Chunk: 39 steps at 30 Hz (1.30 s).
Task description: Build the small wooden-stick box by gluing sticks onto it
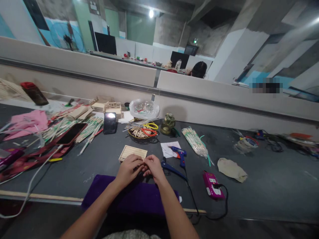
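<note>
My left hand (pixel 130 168) and my right hand (pixel 154 167) meet at the fingertips above the front of the table. Both are closed in a pinch; whatever is between the fingers is too small to make out. Just beyond the left hand lies a small slatted wooden panel (pixel 132 151), its near edge partly covered by my fingers. A purple cloth (pixel 129 198) is spread under my forearms at the table edge. To the right of my right hand are a blue-handled tool (pixel 175 170) and a blue glue gun (pixel 181 154), near a sheet of white paper (pixel 166 148).
Behind the panel stands a basket of short sticks (pixel 140 132) with yellow and orange scissors (pixel 151 126). A pink power strip (pixel 213 186) and its cable lie right. Bundled sticks (pixel 195 141), a beige cloth (pixel 232 169), phones (pixel 72 133) and a low partition (pixel 199 96) surround the workspace.
</note>
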{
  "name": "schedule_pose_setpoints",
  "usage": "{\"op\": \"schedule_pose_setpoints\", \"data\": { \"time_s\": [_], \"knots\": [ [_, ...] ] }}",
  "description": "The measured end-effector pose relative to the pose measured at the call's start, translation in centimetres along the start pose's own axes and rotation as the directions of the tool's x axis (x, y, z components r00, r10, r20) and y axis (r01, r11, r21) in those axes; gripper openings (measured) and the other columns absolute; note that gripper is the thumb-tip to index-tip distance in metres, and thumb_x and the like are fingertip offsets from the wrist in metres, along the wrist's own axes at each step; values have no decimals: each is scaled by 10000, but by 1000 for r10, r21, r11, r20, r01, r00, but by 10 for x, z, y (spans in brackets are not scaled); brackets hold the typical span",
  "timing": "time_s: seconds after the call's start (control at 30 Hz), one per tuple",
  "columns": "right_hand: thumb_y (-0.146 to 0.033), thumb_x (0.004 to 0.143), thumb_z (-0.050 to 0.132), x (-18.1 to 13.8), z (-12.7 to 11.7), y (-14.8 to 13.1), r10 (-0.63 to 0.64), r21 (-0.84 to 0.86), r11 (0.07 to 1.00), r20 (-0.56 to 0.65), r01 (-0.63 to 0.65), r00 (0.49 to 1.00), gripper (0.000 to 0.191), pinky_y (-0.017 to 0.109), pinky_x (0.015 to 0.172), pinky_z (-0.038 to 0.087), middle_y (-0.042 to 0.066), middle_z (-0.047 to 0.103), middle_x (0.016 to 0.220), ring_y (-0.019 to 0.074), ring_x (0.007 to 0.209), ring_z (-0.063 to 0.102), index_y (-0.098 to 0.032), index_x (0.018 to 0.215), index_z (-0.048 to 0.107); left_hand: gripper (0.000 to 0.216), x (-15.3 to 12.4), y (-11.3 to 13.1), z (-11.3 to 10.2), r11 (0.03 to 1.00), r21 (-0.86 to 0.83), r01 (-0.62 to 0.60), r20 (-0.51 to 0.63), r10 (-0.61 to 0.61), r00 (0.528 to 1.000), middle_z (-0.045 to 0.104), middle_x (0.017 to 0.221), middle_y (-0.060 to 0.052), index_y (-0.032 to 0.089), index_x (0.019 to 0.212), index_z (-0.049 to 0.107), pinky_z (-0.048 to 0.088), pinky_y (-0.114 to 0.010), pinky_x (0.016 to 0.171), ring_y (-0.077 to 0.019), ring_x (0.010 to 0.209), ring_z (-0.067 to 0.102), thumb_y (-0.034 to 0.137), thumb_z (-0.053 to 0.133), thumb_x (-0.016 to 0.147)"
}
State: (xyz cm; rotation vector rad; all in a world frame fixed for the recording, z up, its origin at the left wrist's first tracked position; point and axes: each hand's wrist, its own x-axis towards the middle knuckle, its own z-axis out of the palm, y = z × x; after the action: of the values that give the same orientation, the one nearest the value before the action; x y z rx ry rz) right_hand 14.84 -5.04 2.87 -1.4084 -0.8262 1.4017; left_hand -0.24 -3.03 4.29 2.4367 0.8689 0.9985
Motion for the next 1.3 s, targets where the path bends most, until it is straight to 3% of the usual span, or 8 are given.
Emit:
{"op": "schedule_pose_setpoints", "data": {
  "time_s": [0.17, 0.3, 0.43, 0.57, 0.97, 1.07, 1.17, 1.3],
  "knots": [
    [-407, 744, 575, -10, -16, -2, -149, -230, 965, -103, 122, 983, 251, 188, 344, 388, -46, 573, 628, 105, 398, 532, -205, 880, 512, 127, 0, 1, 0, 1000, 28, -1, 7, 0, 1000, 633, 967, -66, 215, 942, 653, 453, -337, 829, -189, 922, 568, 217, 542, 880],
    [-329, 773, 551, -28, -49, -3, -297, -426, 885, -211, 186, 931, 141, 251, 578, 462, 12, 589, 756, 158, 646, 596, -204, 834, 575, 110, -1, 1, 0, 1000, 27, -2, -5, 2, 1000, 633, 966, -65, 212, 932, 646, 457, -335, 830, -187, 922, 572, 224, 553, 875],
    [-299, 813, 509, -48, -77, 5, -470, -831, 547, -208, 98, 858, 199, 337, 799, 450, 83, 597, 939, 247, 923, 587, -199, 944, 622, 101, -1, 1, 0, 1000, 8, -1, -23, 1, 1000, 635, 965, -66, 212, 930, 642, 457, -340, 842, -185, 921, 572, 225, 559, 874],
    [-372, 774, 604, -61, -84, 19, -461, -939, 339, -107, 63, 881, 437, 349, 851, 459, 122, 535, 1174, 298, 1100, 536, -210, 1179, 573, 101, -1, 1, 0, 1000, 2, -1, -21, 1, 1000, 632, 971, -66, 214, 931, 642, 459, -333, 828, -184, 921, 571, 224, 557, 876],
    [-298, 860, 516, -53, -85, 25, -475, -971, 236, -80, 40, 876, 356, 305, 853, 453, 127, 553, 1222, 256, 1068, 575, -171, 1186, 585, 106, -2, 1, 0, 1000, 13, -15, -33, 15, 999, 634, 978, -60, 222, 939, 643, 463, -328, 840, -183, 934, 580, 212, 566, 867],
    [-353, 904, 472, -52, -104, 16, -507, -974, 227, -117, 2, 854, 336, 304, 884, 422, 114, 620, 1108, 249, 1042, 572, -164, 1144, 610, 103, -2, 2, 0, 1000, 15, -15, -40, 16, 999, 635, 980, -59, 222, 937, 640, 460, -333, 854, -183, 936, 581, 208, 568, 865],
    [-326, 931, 425, -46, -136, 3, -532, -962, 220, -259, -164, 807, 337, 321, 912, 385, 130, 635, 1078, 258, 1055, 554, -137, 1138, 611, 100, -2, 2, 0, 1000, 15, -19, -44, 19, 999, 636, 981, -58, 222, 941, 634, 455, -341, 870, -183, 942, 579, 209, 568, 866],
    [-328, 918, 442, -28, -175, -10, -435, -917, 235, -396, -323, 808, 347, 339, 821, 409, 174, 641, 1044, 284, 996, 587, -109, 1120, 621, 112, -3, 1, 2, 1000, 16, -25, -47, 26, 999, 633, 994, -63, 225, 954, 633, 453, -352, 883, -183, 946, 577, 211, 558, 873]
  ]
}}
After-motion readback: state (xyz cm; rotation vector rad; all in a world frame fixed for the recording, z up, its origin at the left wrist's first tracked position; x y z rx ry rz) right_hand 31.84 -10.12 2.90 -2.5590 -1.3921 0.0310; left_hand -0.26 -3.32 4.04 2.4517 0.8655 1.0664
